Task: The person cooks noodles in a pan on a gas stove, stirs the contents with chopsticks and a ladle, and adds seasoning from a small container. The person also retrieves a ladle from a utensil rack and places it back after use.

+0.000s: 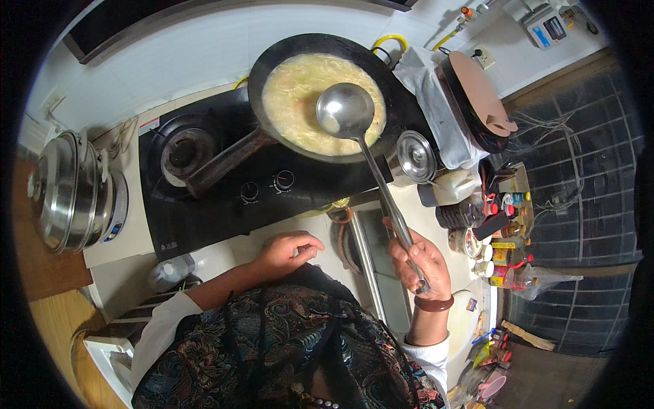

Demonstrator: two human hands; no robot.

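My right hand (421, 263) grips the handle of a steel ladle (347, 111) near its end. The ladle's bowl hangs over a dark wok (260, 87), and whether it touches the contents cannot be told. A pale yellow, soupy food (296, 97) with thin strands fills the wok's middle. The wok stands on the right burner of a black gas stove (219, 214), its thick handle slanting towards the left burner (184, 145). In front of my body, short of the stove's edge, my left hand (294, 250) is loosely curled with its thumb and forefinger apart, holding nothing.
At the left stands a stacked steel steamer pot (66, 191) on a small appliance (118, 204). A lidded steel container (417, 156) sits right of the stove, beside several bottles and jars (462, 212). Behind them leans a pink-and-black electric pan (477, 97). Yellow gas hose (391, 40) runs behind the wok.
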